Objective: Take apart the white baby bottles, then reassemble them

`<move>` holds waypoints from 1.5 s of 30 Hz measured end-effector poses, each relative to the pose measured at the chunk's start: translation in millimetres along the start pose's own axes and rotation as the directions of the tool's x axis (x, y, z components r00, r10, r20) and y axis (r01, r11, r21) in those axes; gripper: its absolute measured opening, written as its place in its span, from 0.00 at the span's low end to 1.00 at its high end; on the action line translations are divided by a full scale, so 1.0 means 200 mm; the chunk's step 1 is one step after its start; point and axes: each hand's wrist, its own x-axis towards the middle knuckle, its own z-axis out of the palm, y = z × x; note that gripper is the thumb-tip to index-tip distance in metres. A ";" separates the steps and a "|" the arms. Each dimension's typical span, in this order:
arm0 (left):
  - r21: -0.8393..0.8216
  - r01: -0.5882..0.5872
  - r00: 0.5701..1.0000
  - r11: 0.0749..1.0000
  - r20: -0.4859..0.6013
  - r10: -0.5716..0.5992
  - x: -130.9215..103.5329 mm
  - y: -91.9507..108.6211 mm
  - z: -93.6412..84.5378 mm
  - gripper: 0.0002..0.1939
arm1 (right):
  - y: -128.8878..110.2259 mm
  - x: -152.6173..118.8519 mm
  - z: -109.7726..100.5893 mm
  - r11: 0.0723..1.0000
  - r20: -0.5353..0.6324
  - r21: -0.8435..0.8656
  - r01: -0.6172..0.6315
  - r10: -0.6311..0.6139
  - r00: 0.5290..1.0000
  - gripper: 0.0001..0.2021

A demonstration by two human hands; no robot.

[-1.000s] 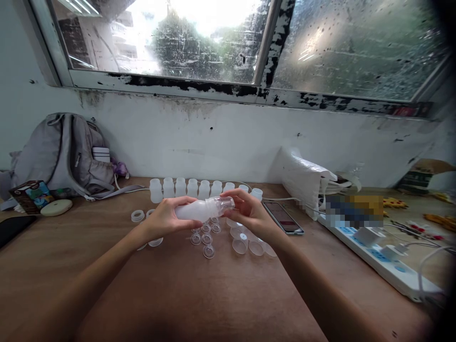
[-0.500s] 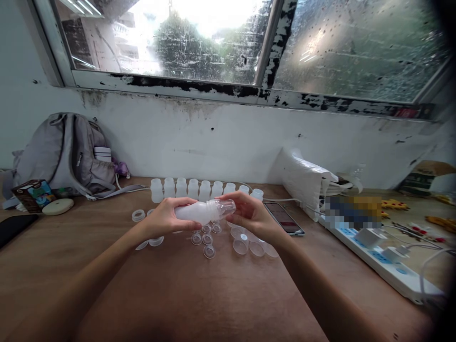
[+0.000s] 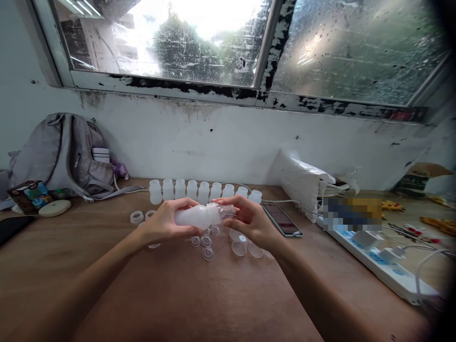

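Observation:
A frosted white bottle (image 3: 194, 216) lies sideways in the air, its clear nipple-shaped top pointing right. My left hand (image 3: 167, 221) is wrapped round the bottle's body. The fingers of my right hand (image 3: 249, 219) close round the clear top (image 3: 225, 211). Below them on the table are several small clear round pieces (image 3: 208, 253). Clear cups or caps (image 3: 239, 247) lie under my right hand, and white rings (image 3: 137, 217) lie left of my left hand. Behind stands a row of frosted bottles (image 3: 204, 192).
A phone (image 3: 283, 220) lies right of the bottles, near a white plastic bag (image 3: 302, 183). A power strip (image 3: 377, 259) with plugs runs along the right. At the left are a grey backpack (image 3: 59, 156), a small box (image 3: 30, 197) and a dark phone (image 3: 14, 229).
The bottle and both hands stay almost in place. My right fingers have shifted slightly on the clear top, and the view has moved a little.

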 end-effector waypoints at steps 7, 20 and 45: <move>-0.046 0.068 0.965 0.997 0.256 -0.054 0.07 -0.11 0.04 0.18 | 0.06 0.03 -0.05 0.999 0.100 -0.030 -0.029 0.031 0.994 0.20; -0.050 0.290 0.628 0.956 -0.744 -0.229 0.11 -0.76 -0.45 0.26 | 0.20 0.07 -0.10 0.904 -0.174 -0.410 -0.121 0.053 0.983 0.09; 0.731 0.096 0.978 0.676 -0.195 0.071 -0.22 -0.63 -0.06 0.16 | 0.49 -0.25 0.20 0.539 -0.125 -0.802 -0.259 0.272 0.954 0.09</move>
